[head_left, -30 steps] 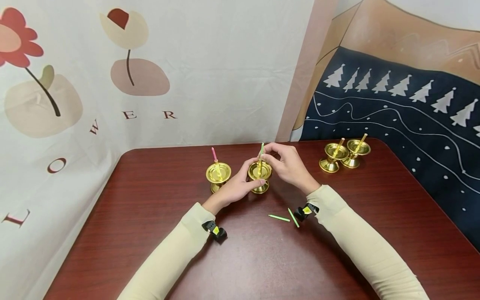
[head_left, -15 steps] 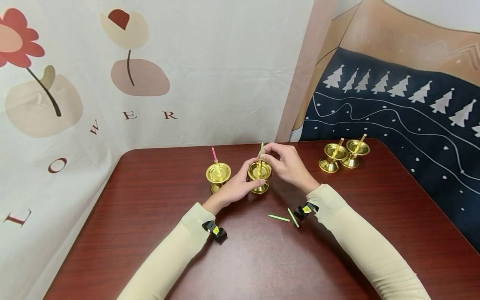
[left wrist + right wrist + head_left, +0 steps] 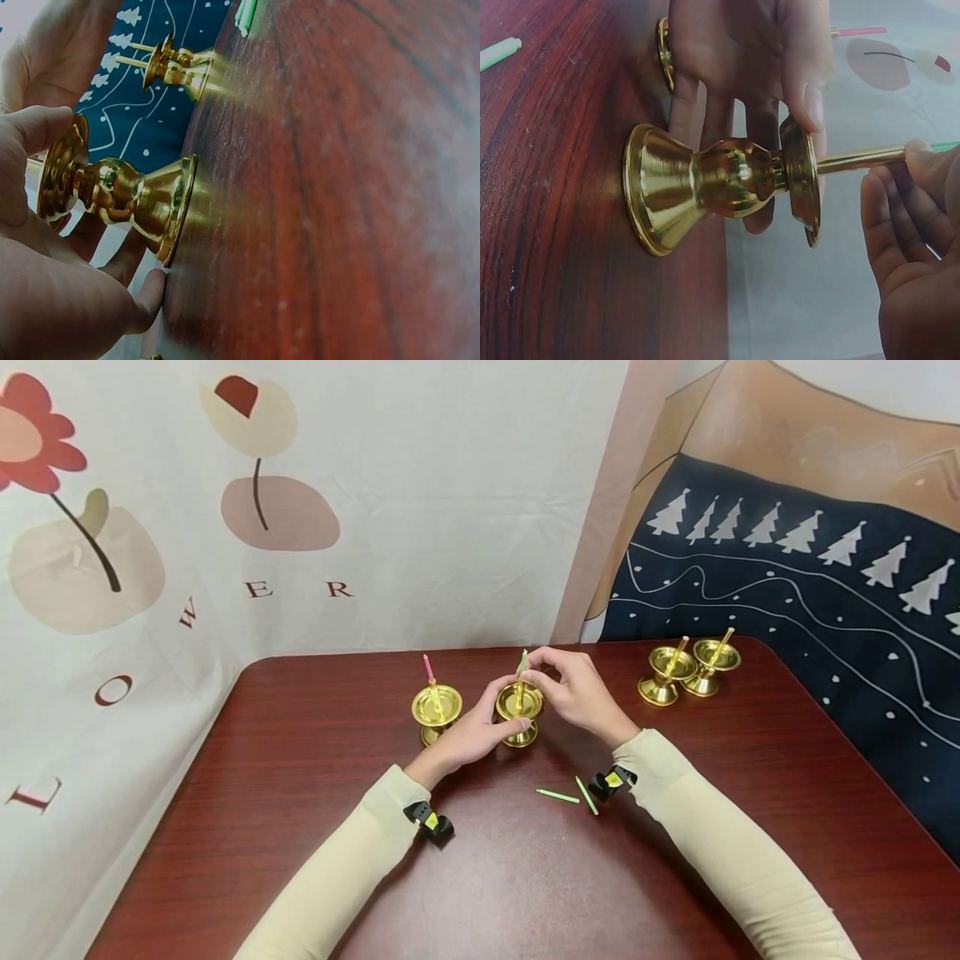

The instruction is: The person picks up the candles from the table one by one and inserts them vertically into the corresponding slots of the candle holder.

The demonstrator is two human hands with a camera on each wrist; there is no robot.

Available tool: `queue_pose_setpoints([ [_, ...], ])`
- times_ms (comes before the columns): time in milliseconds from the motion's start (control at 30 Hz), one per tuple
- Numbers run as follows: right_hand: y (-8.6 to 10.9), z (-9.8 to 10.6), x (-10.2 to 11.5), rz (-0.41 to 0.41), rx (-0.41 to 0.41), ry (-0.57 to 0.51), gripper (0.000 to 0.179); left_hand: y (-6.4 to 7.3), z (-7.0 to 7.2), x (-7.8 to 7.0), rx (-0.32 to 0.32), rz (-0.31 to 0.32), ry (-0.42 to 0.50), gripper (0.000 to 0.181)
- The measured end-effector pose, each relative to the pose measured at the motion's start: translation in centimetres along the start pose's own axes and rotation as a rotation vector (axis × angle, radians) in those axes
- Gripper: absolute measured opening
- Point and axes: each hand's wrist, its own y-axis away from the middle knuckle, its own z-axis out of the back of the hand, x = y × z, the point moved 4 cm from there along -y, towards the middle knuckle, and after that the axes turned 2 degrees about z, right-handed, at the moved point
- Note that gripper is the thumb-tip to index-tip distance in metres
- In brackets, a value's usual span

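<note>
A brass candle holder (image 3: 530,703) stands upright on the table between both hands. My left hand (image 3: 474,727) grips it from the left. In the right wrist view the left thumb lies at the edge of the dish (image 3: 804,180) and the fingers reach behind the stem (image 3: 735,178). My right hand (image 3: 576,690) pinches a thin green candle (image 3: 524,657) at the top of the holder's upright tube (image 3: 862,159). The candle's lower end is hidden by the fingertips and tube. Left of this holder stands another brass holder (image 3: 437,704) with a pink candle (image 3: 428,667) upright in its tube.
Two loose green candles, one lying flat (image 3: 558,796) and one slanted (image 3: 587,796), are near the right wrist. Two more brass holders, a nearer one (image 3: 660,693) and a farther one (image 3: 702,683), stand at the back right with bare tubes. Printed cloth (image 3: 450,527) hangs behind the table.
The green candle's top sits slightly lower than before, and the right fingers still pinch it. The left hand and the holders have stayed in place.
</note>
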Motion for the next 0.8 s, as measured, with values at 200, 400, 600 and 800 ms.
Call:
queue_pose_setpoints([
  [200,0.4,0.0,-0.1,0.0,0.037,0.016,0.006,0.2,-0.1,0.1,0.002,-0.008,0.011,0.081],
  [400,1.4,0.3,-0.4,-0.01,0.056,0.0,0.017,0.3,-0.1,0.1,-0.002,-0.029,0.033,0.079],
  [600,2.9,1.4,-0.9,-0.054,0.066,-0.011,0.019,0.5,0.1,0.2,-0.004,-0.043,0.04,0.077],
  [800,4.9,3.0,-1.4,-0.116,0.107,0.039,0.018,0.7,0.6,0.1,-0.017,-0.055,0.048,0.076],
])
